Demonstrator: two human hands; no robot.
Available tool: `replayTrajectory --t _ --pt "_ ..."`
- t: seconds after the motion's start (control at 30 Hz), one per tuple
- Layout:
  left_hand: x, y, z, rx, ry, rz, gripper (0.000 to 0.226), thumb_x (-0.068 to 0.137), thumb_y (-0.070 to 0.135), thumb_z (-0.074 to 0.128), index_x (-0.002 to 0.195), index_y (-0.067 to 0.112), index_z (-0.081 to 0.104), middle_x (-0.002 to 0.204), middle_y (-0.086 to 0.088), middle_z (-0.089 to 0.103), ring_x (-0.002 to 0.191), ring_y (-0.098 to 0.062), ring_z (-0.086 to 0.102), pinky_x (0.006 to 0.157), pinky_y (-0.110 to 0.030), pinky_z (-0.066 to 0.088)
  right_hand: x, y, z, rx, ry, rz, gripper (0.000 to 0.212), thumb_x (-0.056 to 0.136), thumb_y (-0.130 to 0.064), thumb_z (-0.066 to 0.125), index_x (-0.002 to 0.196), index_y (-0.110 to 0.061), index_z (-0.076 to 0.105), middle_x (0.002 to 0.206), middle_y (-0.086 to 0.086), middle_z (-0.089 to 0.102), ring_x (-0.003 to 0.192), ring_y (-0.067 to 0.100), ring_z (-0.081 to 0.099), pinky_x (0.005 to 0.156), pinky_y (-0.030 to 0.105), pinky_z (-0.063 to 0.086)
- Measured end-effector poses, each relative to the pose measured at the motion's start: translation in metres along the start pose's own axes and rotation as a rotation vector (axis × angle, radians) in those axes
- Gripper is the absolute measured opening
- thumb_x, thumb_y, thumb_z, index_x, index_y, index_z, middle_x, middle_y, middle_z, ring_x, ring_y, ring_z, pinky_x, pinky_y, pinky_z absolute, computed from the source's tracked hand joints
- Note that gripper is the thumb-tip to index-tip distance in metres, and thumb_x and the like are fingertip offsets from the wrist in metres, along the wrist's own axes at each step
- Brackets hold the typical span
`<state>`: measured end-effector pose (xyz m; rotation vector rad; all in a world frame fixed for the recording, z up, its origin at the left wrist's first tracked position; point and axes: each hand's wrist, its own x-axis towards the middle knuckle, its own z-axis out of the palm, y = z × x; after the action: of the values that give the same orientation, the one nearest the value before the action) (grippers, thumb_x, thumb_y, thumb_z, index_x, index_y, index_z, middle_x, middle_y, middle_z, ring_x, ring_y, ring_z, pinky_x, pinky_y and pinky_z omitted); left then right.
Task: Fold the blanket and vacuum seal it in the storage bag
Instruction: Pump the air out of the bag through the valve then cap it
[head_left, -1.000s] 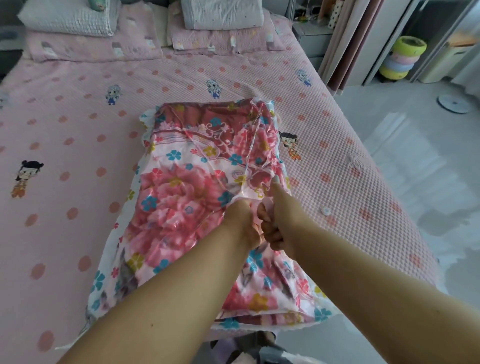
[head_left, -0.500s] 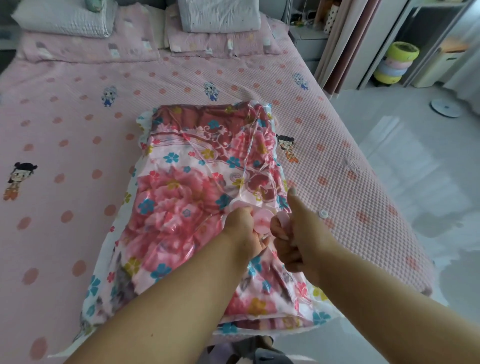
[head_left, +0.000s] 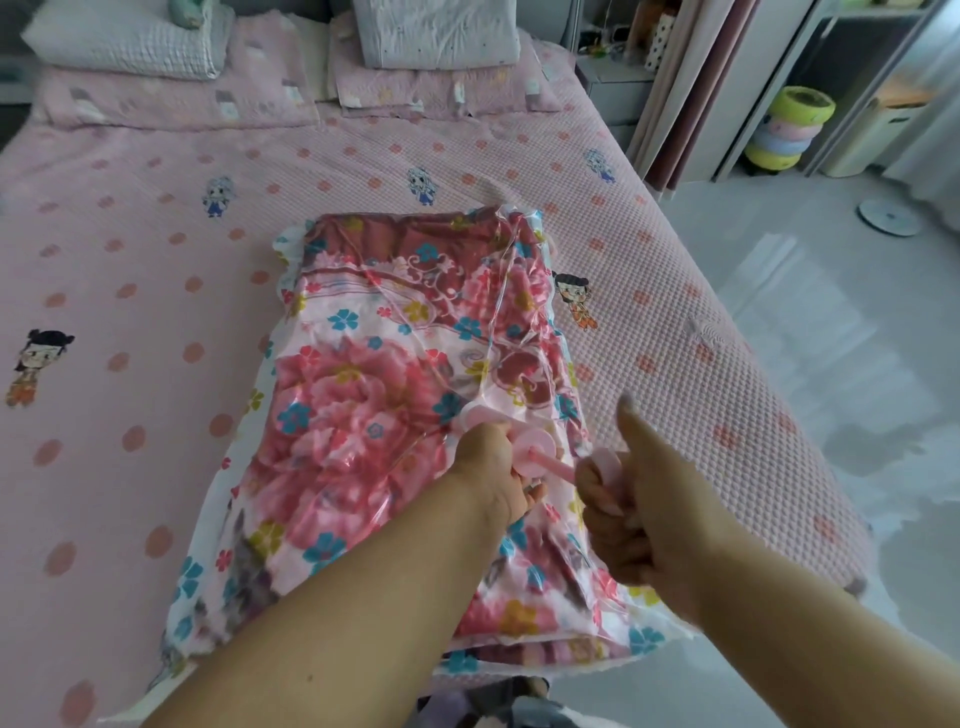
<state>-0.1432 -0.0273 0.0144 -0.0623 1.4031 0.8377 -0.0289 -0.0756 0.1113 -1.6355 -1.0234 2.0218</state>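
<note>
hands: left (head_left: 491, 470) grips pump (head_left: 535, 454) body | right (head_left: 631, 512) grips handle | valve hidden

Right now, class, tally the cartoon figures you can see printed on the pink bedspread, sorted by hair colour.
Black-haired cartoon figures in orange: 2
Pale-haired cartoon figures in blue: 3
Total: 5

You're in a home bedroom: bed (head_left: 156, 270) with pink cartoon-print cover, pillows (head_left: 124, 41), curtain (head_left: 675, 104), nightstand (head_left: 613, 88).
</note>
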Motion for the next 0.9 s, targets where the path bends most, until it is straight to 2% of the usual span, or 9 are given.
replayTrajectory --t 0.1,0.2,0.27,0.33,0.4,0.5,0.6,0.7,0.9 --pt "0.008 -0.002 0.000 -0.027 -0.004 0.003 0.036 0.087 0.029 0.046 0.120 0.017 0.058 0.116 -0.016 0.064 0.108 -0.030 0.059 0.087 -0.041 0.045 0.008 -0.003 0.003 -0.005 0.057 -0.038 0.073 0.086 -0.079 0.015 0.052 -0.014 0.025 0.047 0.001 0.019 0.045 0.013 0.011 0.043 0.019 0.012" --pt "0.011 0.000 -0.003 -0.008 -0.037 0.050 0.040 0.088 0.015 0.032 0.052 0.015 0.051 0.056 -0.009 0.051 0.057 -0.019 0.052 0.063 -0.029 0.045 0.042 -0.007 0.021 -0.097 0.085 -0.019 0.075 0.087 -0.077 0.018 0.047 -0.015 0.031 0.046 0.002 0.026 0.038 0.013 0.018 0.040 0.018 0.018" --pt "0.010 -0.001 -0.005 -0.025 -0.059 0.044 0.044 0.084 0.010 0.029 0.042 0.013 0.038 0.039 -0.005 0.037 0.037 -0.017 0.036 0.051 -0.018 0.031 0.056 -0.004 0.023 -0.129 0.048 -0.028 0.076 0.088 -0.076 0.019 0.046 -0.014 0.033 0.050 0.004 0.028 0.036 0.014 0.021 0.041 0.020 0.019" --pt "0.008 -0.001 -0.005 -0.023 -0.049 0.044 0.037 0.092 0.016 0.033 0.070 0.006 0.061 0.063 -0.006 0.067 0.060 -0.020 0.060 0.065 -0.025 0.044 0.039 -0.001 0.017 -0.113 0.026 -0.049 0.075 0.089 -0.076 0.018 0.048 -0.015 0.032 0.049 0.003 0.026 0.036 0.013 0.020 0.040 0.018 0.017" --pt "0.005 -0.001 -0.004 -0.035 -0.038 -0.007 0.035 0.092 0.026 0.044 0.120 0.012 0.060 0.113 -0.013 0.069 0.103 -0.027 0.064 0.087 -0.037 0.047 0.013 0.001 0.008 -0.073 0.024 -0.023 0.075 0.085 -0.079 0.015 0.050 -0.014 0.028 0.049 0.003 0.020 0.040 0.013 0.014 0.042 0.019 0.013" --pt "0.006 0.001 -0.003 -0.012 -0.005 -0.013 0.043 0.089 0.024 0.047 0.130 0.014 0.053 0.123 -0.020 0.062 0.119 -0.030 0.057 0.083 -0.037 0.046 0.002 0.000 0.001 -0.059 0.025 -0.045 0.076 0.081 -0.082 0.013 0.051 -0.013 0.027 0.051 0.003 0.019 0.047 0.014 0.011 0.047 0.023 0.009" --pt "0.006 0.004 0.000 0.008 -0.042 0.052 0.025 0.087 0.014 0.038 0.079 0.012 0.061 0.071 -0.014 0.062 0.076 -0.024 0.061 0.071 -0.029 0.044 0.035 -0.012 0.013 -0.091 0.125 -0.007 0.078 0.085 -0.081 0.015 0.048 -0.015 0.031 0.046 0.002 0.026 0.038 0.013 0.020 0.041 0.018 0.017" --pt "0.000 0.004 0.003 -0.009 -0.088 0.074 0.031 0.068 0.010 0.035 0.038 0.013 0.042 0.040 -0.006 0.038 0.038 -0.017 0.035 0.054 -0.020 0.026 0.060 -0.008 0.016 -0.116 0.035 -0.035 0.077 0.086 -0.080 0.015 0.047 -0.015 0.032 0.050 0.004 0.027 0.036 0.014 0.021 0.039 0.017 0.021" --pt "0.008 -0.002 0.002 -0.031 0.019 -0.014 0.031 0.090 0.026 0.045 0.117 0.016 0.057 0.109 -0.016 0.065 0.095 -0.025 0.060 0.068 -0.035 0.047 -0.002 0.000 -0.011 -0.010 -0.030 -0.013 0.074 0.078 -0.082 0.019 0.052 -0.013 0.026 0.052 0.003 0.018 0.049 0.015 0.010 0.049 0.026 0.007"
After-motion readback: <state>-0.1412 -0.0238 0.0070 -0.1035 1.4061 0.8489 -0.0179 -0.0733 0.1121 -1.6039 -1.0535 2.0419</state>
